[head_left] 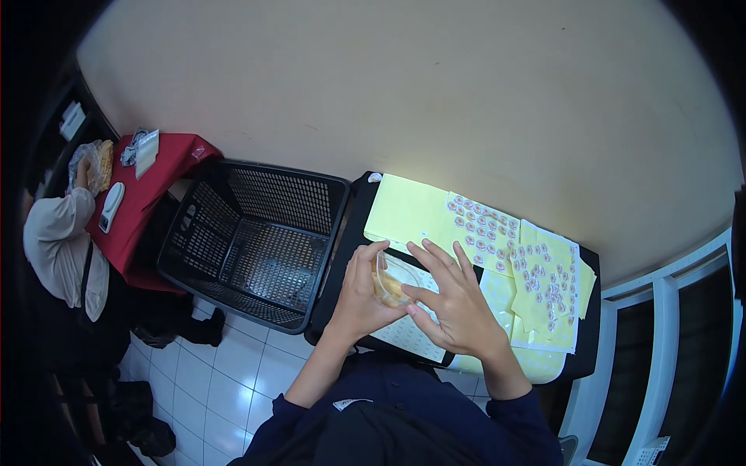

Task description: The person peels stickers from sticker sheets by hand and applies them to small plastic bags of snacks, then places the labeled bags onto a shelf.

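Note:
My left hand is closed around a small clear plastic container with pale yellow contents, held above the black-covered table. My right hand meets it from the other side. Its thumb and forefinger are at the container's near edge, while the other fingers stretch up and apart. Under the hands lies a white sheet with rows of small marks on a dark backing. Beyond it are yellow sheets, some bearing many round printed stickers. What exactly the container holds is hard to make out.
A large black plastic basket stands left of the table. Further left, a person in a light top reaches over a red-covered table with a white device and bagged goods. A wall rises behind; white railings stand at right.

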Available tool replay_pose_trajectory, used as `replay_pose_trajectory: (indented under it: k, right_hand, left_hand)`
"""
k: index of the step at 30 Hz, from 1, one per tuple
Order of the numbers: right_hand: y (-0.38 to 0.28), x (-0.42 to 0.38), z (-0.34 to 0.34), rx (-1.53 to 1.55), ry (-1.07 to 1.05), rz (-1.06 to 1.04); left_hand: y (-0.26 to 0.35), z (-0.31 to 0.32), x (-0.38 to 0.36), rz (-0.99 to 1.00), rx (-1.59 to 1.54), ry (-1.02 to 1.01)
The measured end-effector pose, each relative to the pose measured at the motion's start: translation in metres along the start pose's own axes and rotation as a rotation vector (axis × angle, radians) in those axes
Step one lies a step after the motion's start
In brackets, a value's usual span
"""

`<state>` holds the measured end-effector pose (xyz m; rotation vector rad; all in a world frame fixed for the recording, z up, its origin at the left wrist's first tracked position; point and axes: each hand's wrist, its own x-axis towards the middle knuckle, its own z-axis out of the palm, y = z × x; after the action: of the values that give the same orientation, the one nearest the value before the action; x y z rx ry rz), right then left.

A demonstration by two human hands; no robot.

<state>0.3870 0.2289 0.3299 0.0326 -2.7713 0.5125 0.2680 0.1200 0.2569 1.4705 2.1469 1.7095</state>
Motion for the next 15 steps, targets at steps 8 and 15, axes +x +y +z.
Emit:
replay_pose_trajectory:
  k: [8,15]
  right_hand:
    - [0.021,0.013,0.004,0.208,0.236,0.003]
    - [0.026,0.011,0.012,0.282,0.262,0.022]
  left_hand:
    - [0.007,0.002,0.001,0.029,0.068,-0.029]
    - [0.008,0.004,0.001,-0.02,0.082,-0.003]
